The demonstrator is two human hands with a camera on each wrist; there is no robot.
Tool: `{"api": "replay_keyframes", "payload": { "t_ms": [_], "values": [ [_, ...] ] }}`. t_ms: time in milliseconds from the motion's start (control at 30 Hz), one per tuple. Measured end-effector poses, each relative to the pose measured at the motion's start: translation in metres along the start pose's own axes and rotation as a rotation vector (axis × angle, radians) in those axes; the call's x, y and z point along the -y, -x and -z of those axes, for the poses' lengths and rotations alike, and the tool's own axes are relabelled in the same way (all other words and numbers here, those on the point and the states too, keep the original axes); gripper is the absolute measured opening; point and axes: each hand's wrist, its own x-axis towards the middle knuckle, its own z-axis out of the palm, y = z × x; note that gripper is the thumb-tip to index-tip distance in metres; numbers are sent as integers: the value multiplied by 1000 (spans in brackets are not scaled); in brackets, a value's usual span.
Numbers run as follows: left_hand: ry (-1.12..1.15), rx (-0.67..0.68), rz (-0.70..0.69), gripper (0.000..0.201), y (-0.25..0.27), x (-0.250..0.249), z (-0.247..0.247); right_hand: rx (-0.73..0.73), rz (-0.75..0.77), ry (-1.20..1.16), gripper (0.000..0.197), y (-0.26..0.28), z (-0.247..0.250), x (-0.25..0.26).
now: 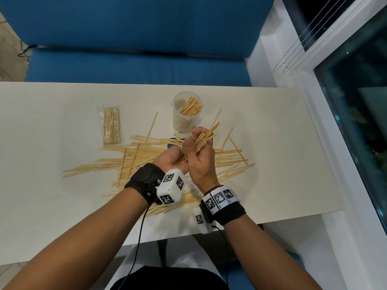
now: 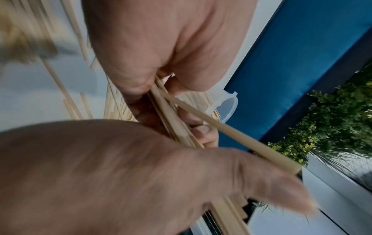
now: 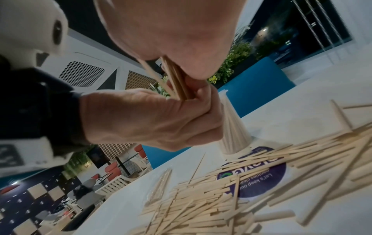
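Both my hands are raised together over a loose pile of thin wooden sticks (image 1: 146,158) on the white table (image 1: 282,164). My right hand (image 1: 202,162) grips a bundle of sticks (image 1: 206,136) whose ends fan up and to the right. My left hand (image 1: 176,162) is curled round the lower end of the same bundle. From the right wrist, the bundle (image 3: 179,82) passes from my right palm (image 3: 171,31) into my left hand (image 3: 151,119). The left wrist view shows the sticks (image 2: 173,119) pinched between both hands. A clear plastic cup (image 1: 187,109) behind the hands holds more sticks.
A sealed clear packet of sticks (image 1: 110,125) lies at the left of the pile. A purple round sticker (image 3: 259,174) lies under the sticks by the cup (image 3: 233,127). A blue bench (image 1: 136,65) runs behind the table, and a white sill and window stand at the right.
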Motion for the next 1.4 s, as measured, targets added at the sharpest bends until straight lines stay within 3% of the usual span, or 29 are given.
{"api": "replay_keyframes", "payload": {
  "t_ms": [67, 133, 233, 333, 400, 600, 767, 867, 967, 1067, 1133, 1200, 1333, 1400],
  "values": [
    [18, 4, 31, 39, 3, 0, 2, 49, 19, -19, 60, 1, 2, 2],
    [-8, 50, 34, 34, 6, 0, 5, 105, 52, 11, 58, 3, 4, 0],
    [-67, 100, -38, 25, 11, 6, -2, 72, 51, 104, 30, 3, 5, -2],
    [-69, -72, -131, 27, 3, 6, -4, -17, 21, 79, 7, -1, 3, -8],
    [-72, -147, -163, 31, -4, 3, -1, -61, -24, 22, 13, -3, 0, -10],
    [-76, -164, -149, 29, 2, 2, -2, -142, -147, 59, 30, -3, -10, -10],
    [-233, -134, -200, 43, 9, 3, -6, -161, -167, 86, 44, -12, -7, -8],
    [-526, -197, -194, 27, 15, -2, -9, -197, -192, 40, 46, -23, -2, -1],
    [-768, -237, -263, 28, 21, -14, -14, -126, -182, -21, 35, -34, 6, 8],
    [-885, -34, -469, 30, 31, -23, -29, 55, -273, 117, 42, -41, 10, 9],
    [-1074, 42, -523, 38, 35, -25, -39, 200, -320, 293, 45, -41, 8, 9],
    [-1232, -6, -553, 47, 32, -22, -42, 281, -341, 383, 37, -39, 4, 13],
    [-1334, -150, -651, 31, 21, -14, -29, 363, -400, 403, 26, -33, 2, 21],
    [-1367, -174, -660, 36, 17, -16, -21, 402, -474, 315, 25, -28, 2, 24]
  ]
}}
